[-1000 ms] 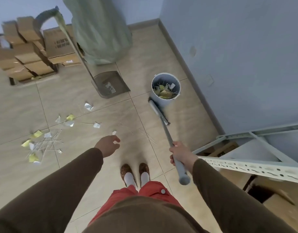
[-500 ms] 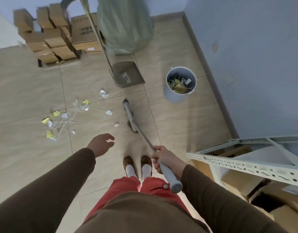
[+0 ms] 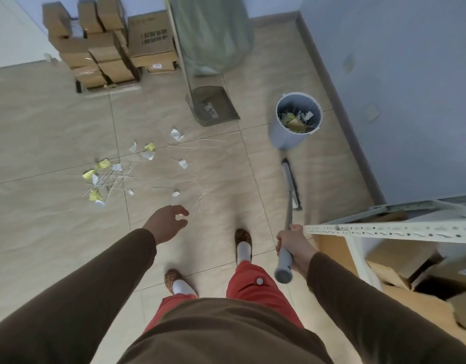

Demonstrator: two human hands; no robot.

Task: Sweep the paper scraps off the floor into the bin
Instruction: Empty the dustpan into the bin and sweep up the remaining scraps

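White and yellow paper scraps (image 3: 116, 170) and thin white sticks lie scattered on the tiled floor to my left front. A grey bin (image 3: 296, 119) with scraps inside stands near the blue wall. A grey long-handled dustpan (image 3: 213, 106) stands upright behind the scraps. My right hand (image 3: 292, 245) grips the grey handle of a broom (image 3: 289, 185), whose head lies on the floor just below the bin. My left hand (image 3: 168, 222) hovers over the floor, fingers loosely curled, holding nothing.
Stacked cardboard boxes (image 3: 108, 48) and a large green plastic bag (image 3: 213, 35) stand at the back wall. A white metal shelf frame (image 3: 384, 229) with cardboard boxes under it juts in at my right. My feet are on the tiles between my hands.
The broom head has swung from the floor in front of my feet to the right, beside the bin. My left foot has stepped back.
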